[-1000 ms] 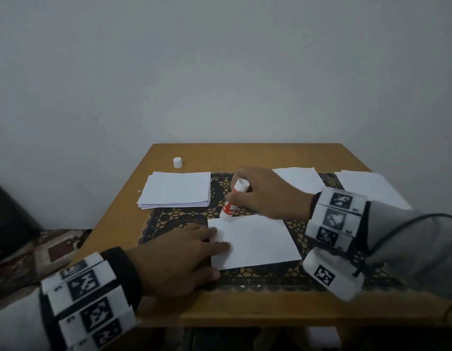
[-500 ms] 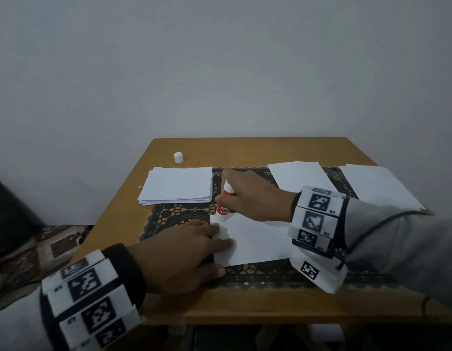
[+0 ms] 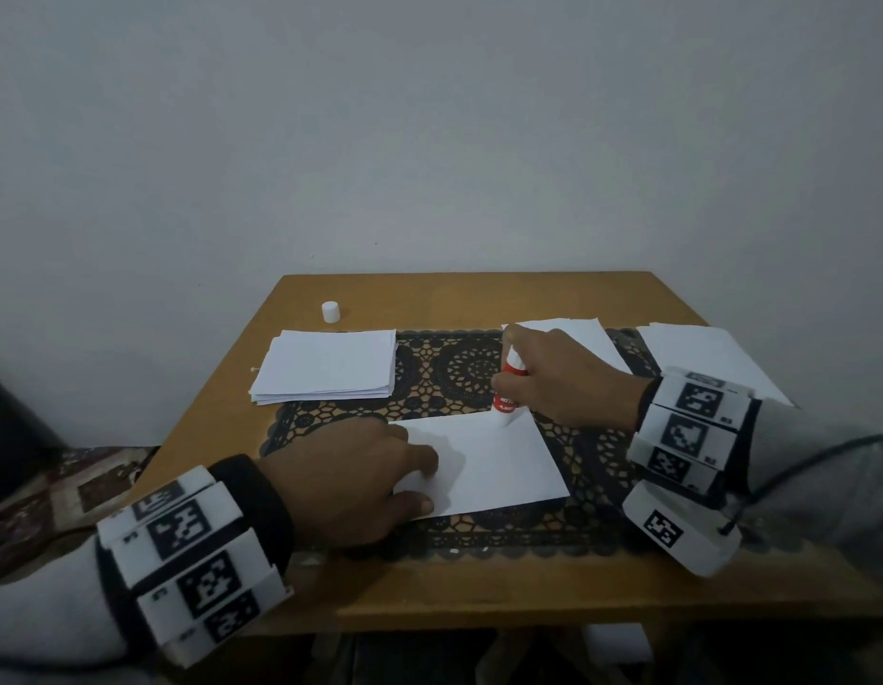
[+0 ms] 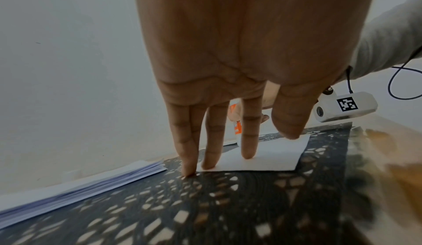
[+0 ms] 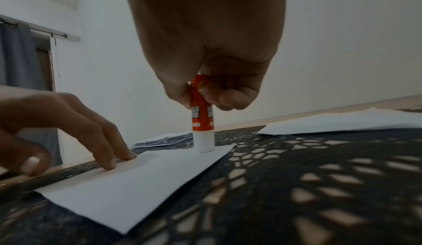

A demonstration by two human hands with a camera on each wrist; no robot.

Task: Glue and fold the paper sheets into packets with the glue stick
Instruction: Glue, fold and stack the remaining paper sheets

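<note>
A small wooden desk [image 3: 479,299] stands against a plain pale wall, most of its top covered by a dark lace-patterned mat [image 3: 459,368] that gives the paper a grippy, slightly cushioned bed.

Nearest, the left hand [image 3: 350,482] lies flat with its fingers straight and slightly spread. In the left wrist view two fingertips press on the near-left edge of the single paper sheet [image 3: 489,462], while the outermost lands on the mat just beside it. That spread, I judge, is there to pin the sheet so it cannot slide or buckle under the drag of the glue.

Just beyond, the right hand [image 3: 558,378] pinches the glue stick [image 3: 506,395] between thumb and curled fingers, gripping the orange barrel high up. The stick stands close to upright, its white end touching the sheet near the far-right corner. The high grip keeps the fingers off the sticky end, and gluing along the edge suits a seam that will be folded shut.

Farther back on the left, a neat stack of sheets [image 3: 331,365] waits within the left hand's reach. To the right, two more loose sheets [image 3: 696,353] lie apart; whether they are finished I cannot tell. At the far left of the desk the white cap [image 3: 331,311] stands alone, well clear of the work.
</note>
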